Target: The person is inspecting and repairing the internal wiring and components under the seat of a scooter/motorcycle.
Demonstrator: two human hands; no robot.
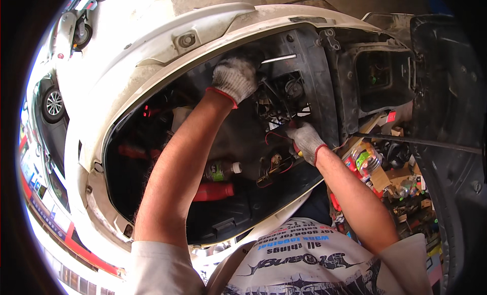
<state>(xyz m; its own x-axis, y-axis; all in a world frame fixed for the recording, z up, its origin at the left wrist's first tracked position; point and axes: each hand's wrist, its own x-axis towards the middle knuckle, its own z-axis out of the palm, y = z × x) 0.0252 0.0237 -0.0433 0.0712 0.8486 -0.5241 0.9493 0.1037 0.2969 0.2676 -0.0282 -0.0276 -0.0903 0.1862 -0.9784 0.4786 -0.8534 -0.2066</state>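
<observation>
L hand (pixel 235 77): grubby white knit glove w/ red cuff, up at far side of storage tub (pixel 238 138), just L of engine parts (pixel 291 89); fingers bent & mostly hidden, can't tell if clenched or grasping anything
R hand (pixel 307 142): similar glove, palm down at near edge of engine parts; fingers curled inward, tips hidden, can't tell what they grasp, if anything; small yellow & red piece (pixel 298 151) shows just under the palm
Engine parts: in a squarish cut-out (pixel 307 87) at R end of tub, btwn the two hands, dark metal w/ a few bright bits
Wires: thin red wire (pixel 273 135) loops just L of R hand; loose bunch of wires (pixel 274 166) lower down, near tub's near wall
Metal strip: pale & slim (pixel 279 59), beside L hand, above engine parts
Bottles: clear one w/ green label & white cap (pixel 222 170) lies on its side in tub, red one (pixel 213 191) just below it
Scooter: white body (pixel 172 36) around the dark tub, big black panel (pixel 446 67) at far R, dark rod (pixel 421 139) running across to it
Clutter: mixed boxes & bits (pixel 401 214) past R forearm, incl clear plastic jar (pixel 366 160)
Bkgd: dark car (pixel 53 105) at L
</observation>
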